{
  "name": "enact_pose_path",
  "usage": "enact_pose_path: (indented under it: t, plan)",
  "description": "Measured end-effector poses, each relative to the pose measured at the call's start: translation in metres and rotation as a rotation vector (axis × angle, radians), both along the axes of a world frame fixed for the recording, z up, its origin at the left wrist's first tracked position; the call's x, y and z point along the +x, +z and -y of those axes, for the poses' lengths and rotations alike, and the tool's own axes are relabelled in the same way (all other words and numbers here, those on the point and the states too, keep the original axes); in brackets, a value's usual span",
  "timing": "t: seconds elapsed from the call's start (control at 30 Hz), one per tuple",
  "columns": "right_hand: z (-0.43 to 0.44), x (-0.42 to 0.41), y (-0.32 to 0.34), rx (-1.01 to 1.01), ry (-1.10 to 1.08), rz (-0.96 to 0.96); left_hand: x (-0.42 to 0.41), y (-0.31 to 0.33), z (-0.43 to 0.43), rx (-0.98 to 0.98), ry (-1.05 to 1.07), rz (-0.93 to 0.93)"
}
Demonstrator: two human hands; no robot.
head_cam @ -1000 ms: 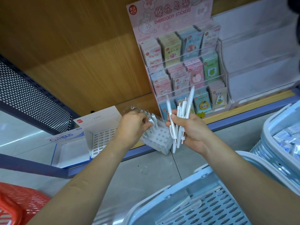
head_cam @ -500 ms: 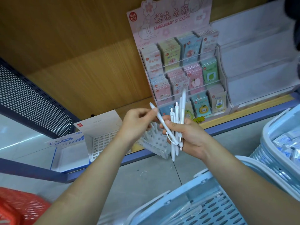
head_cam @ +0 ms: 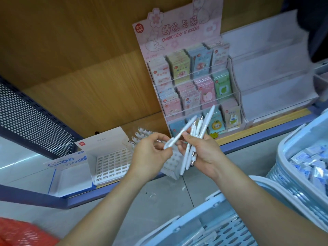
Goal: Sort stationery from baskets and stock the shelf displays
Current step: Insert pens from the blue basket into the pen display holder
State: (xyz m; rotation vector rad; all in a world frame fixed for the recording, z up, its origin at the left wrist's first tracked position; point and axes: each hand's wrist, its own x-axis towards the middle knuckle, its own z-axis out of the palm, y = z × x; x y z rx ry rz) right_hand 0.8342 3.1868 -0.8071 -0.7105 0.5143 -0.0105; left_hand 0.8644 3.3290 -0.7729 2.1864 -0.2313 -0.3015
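My right hand (head_cam: 202, 153) grips a bundle of several white pens (head_cam: 194, 139), their tips fanned up and to the right. My left hand (head_cam: 150, 153) pinches the lower end of one white pen (head_cam: 179, 134), which slants out of the bundle to the left. Just behind both hands, on the shelf edge, stands a white pen holder with a grid of holes (head_cam: 170, 162); several pens (head_cam: 140, 134) stand in its back rows. My hands hide part of the holder.
A white grid display box (head_cam: 110, 164) and a Campus tray (head_cam: 69, 176) sit left on the shelf. An embroidery sticker rack (head_cam: 193, 82) and a clear acrylic stand (head_cam: 273, 80) lie behind. A blue basket (head_cam: 204, 229), a second packet-filled basket (head_cam: 305, 167) and a red basket (head_cam: 21, 233) lie below.
My left hand left the pen holder, moved to the bundle and took hold of one pen, drawing it out to the left. My right hand stayed with the bundle.
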Motion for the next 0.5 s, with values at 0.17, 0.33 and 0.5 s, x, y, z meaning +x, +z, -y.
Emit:
enact_pose_path:
  t: [0.17, 0.33, 0.5]
  plan:
    - [0.003, 0.001, -0.002, -0.171, -0.084, -0.141, 0.022, 0.040, -0.037, 0.190, -0.041, 0.200]
    - [-0.001, 0.003, 0.000, -0.219, -0.043, -0.163, 0.031, 0.054, -0.059, 0.642, -0.261, 0.280]
    - [-0.004, -0.002, 0.001, -0.335, 0.087, -0.108, 0.029, 0.036, -0.052, 0.823, -0.336, 0.390]
